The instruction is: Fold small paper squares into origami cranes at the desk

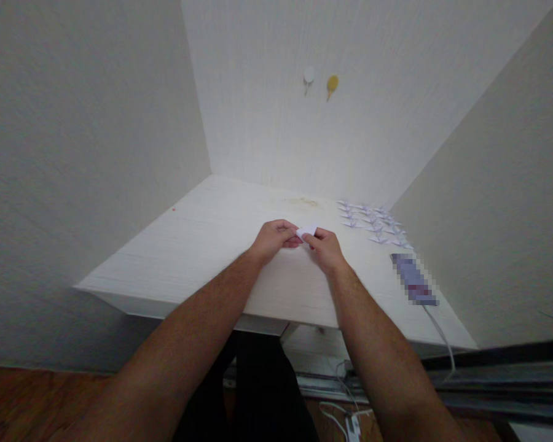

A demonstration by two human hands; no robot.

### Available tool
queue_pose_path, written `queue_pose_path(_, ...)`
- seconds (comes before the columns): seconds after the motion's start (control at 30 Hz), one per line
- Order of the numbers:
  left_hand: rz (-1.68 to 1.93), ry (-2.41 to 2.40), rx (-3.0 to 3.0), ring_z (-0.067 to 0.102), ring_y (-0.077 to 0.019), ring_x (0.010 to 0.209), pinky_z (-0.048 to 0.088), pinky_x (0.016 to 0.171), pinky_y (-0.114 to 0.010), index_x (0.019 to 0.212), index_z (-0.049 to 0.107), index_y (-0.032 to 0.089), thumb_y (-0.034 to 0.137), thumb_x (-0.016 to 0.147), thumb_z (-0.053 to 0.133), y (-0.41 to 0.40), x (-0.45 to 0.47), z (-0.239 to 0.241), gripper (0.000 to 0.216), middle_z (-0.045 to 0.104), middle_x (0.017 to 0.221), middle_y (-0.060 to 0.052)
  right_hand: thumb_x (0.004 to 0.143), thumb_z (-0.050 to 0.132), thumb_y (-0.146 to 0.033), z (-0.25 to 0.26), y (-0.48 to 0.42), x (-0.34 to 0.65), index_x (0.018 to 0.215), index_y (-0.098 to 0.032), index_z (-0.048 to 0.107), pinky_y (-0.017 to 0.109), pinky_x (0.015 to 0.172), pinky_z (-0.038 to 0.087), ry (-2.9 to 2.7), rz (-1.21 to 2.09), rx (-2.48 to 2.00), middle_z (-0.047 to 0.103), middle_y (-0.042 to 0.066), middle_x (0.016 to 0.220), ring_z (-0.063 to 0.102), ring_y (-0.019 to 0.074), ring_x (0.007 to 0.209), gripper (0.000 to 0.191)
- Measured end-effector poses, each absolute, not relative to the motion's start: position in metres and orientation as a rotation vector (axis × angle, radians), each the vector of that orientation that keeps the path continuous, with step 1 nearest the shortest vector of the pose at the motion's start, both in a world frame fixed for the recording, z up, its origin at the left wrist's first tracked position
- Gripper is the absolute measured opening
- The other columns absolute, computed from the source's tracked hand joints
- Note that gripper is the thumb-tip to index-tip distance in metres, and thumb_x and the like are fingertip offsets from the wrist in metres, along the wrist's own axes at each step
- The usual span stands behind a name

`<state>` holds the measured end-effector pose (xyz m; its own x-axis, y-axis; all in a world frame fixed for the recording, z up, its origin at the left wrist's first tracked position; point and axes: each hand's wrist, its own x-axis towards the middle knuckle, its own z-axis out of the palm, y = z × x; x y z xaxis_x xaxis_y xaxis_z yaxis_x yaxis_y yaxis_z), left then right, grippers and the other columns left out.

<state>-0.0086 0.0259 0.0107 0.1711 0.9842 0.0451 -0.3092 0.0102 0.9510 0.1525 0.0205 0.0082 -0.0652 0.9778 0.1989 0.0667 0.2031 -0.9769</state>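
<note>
A small folded piece of white paper [308, 231] is held between my two hands, over the middle of the white table [179, 258]. My left hand [278, 238] pinches its left end between thumb and fingers. On the other side, my right hand [325, 245] grips the paper with the thumb on top and the fingers behind. The exact folds are too small to make out. Several folded paper cranes [373, 224] stand in rows on the table to the right of my hands.
A phone-like device [413, 279], blurred out, lies at the table's right with a white cable [440, 331] running off the edge. Walls enclose the left, back and right. Two hooks, one white [308, 76] and one yellow [332, 83], hang on the back wall. A power strip [352, 426] lies below.
</note>
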Motion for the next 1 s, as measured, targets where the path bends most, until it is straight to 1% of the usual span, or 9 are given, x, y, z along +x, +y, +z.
queue_pose_path(0.17,1.215,0.837,1.052,0.07,-0.017,0.067,0.058,0.066,-0.03,0.08,0.063,0.01,0.022,0.073,0.075,0.0257,-0.0078,0.0105,0.018,0.071,0.075,-0.009,0.066,0.071,-0.036,0.0082,0.0215,0.1531,0.083,-0.015,0.074,0.026,0.06,0.038,-1.404,1.035,-1.093,0.067,0.001,0.071,0.051,0.012,0.06,0.027)
queue_pose_path(0.3,1.226,0.837,1.032,0.069,-0.0162,0.066,0.058,0.066,-0.029,0.08,0.064,0.01,0.021,0.072,0.075,0.0258,-0.0074,0.0105,0.018,0.071,0.075,-0.009,0.068,0.071,-0.039,0.0059,0.0224,0.1543,0.088,-0.017,0.075,0.028,0.067,0.042,-1.447,1.021,-1.048,0.07,0.002,0.078,0.057,0.0151,0.068,0.029)
queue_pose_path(0.37,1.227,0.838,1.016,0.069,-0.0154,0.065,0.058,0.067,-0.029,0.08,0.064,0.01,0.021,0.072,0.075,0.0259,-0.0074,0.0108,0.018,0.07,0.075,-0.009,0.069,0.07,-0.038,0.005,0.023,0.1544,0.089,-0.018,0.075,0.029,0.069,0.044,-1.459,1.022,-1.033,0.071,0.002,0.081,0.059,0.0164,0.072,0.029)
queue_pose_path(0.43,1.232,0.839,0.995,0.068,-0.0146,0.063,0.058,0.068,-0.03,0.081,0.064,0.01,0.019,0.071,0.076,0.0258,-0.0074,0.0115,0.018,0.069,0.073,-0.007,0.07,0.069,-0.037,0.0051,0.0235,0.1543,0.085,-0.019,0.075,0.029,0.069,0.045,-1.48,1.002,-1.019,0.071,0.002,0.083,0.06,0.0175,0.076,0.025)
queue_pose_path(0.5,1.241,0.835,0.973,0.068,-0.0144,0.063,0.058,0.071,-0.032,0.082,0.065,0.01,0.018,0.07,0.076,0.0256,-0.0074,0.0123,0.018,0.069,0.072,-0.006,0.071,0.068,-0.035,0.0058,0.0239,0.1539,0.082,-0.021,0.075,0.03,0.071,0.046,-1.507,0.968,-1.001,0.072,0.002,0.089,0.062,0.0188,0.082,0.02)
queue_pose_path(0.57,1.261,0.821,0.957,0.067,-0.0142,0.065,0.058,0.073,-0.033,0.081,0.065,0.01,0.018,0.068,0.076,0.0253,-0.0075,0.013,0.019,0.068,0.074,-0.006,0.072,0.067,-0.034,0.0063,0.0244,0.1535,0.08,-0.022,0.076,0.031,0.077,0.047,-1.531,0.933,-0.979,0.072,0.003,0.097,0.062,0.0202,0.092,0.017)
queue_pose_path(0.7,1.309,0.798,0.933,0.067,-0.0134,0.069,0.058,0.076,-0.033,0.078,0.065,0.01,0.016,0.064,0.077,0.0255,-0.0077,0.0128,0.019,0.068,0.078,-0.006,0.072,0.067,-0.033,0.0057,0.0248,0.1528,0.081,-0.023,0.076,0.033,0.086,0.047,-1.575,0.88,-0.948,0.07,0.005,0.107,0.06,0.0224,0.107,0.016)
queue_pose_path(0.87,1.341,0.791,0.929,0.067,-0.0141,0.074,0.056,0.078,-0.032,0.077,0.065,0.011,0.011,0.06,0.076,0.0287,-0.0084,0.0099,0.02,0.069,0.077,-0.006,0.071,0.069,-0.035,0.0046,0.0242,0.1521,0.082,-0.024,0.075,0.035,0.084,0.05,-1.624,0.826,-0.988,0.069,0.005,0.11,0.061,0.023,0.106,0.016)
queue_pose_path(1.0,1.379,0.792,0.919,0.066,-0.013,0.072,0.055,0.078,-0.031,0.077,0.065,0.012,0.01,0.057,0.076,0.0311,-0.0088,0.0084,0.023,0.068,0.074,-0.005,0.068,0.071,-0.039,0.0036,0.0247,0.1516,0.073,-0.023,0.072,0.035,0.083,0.051,-1.581,0.779,-1.035,0.068,0.007,0.112,0.061,0.0239,0.105,0.017)
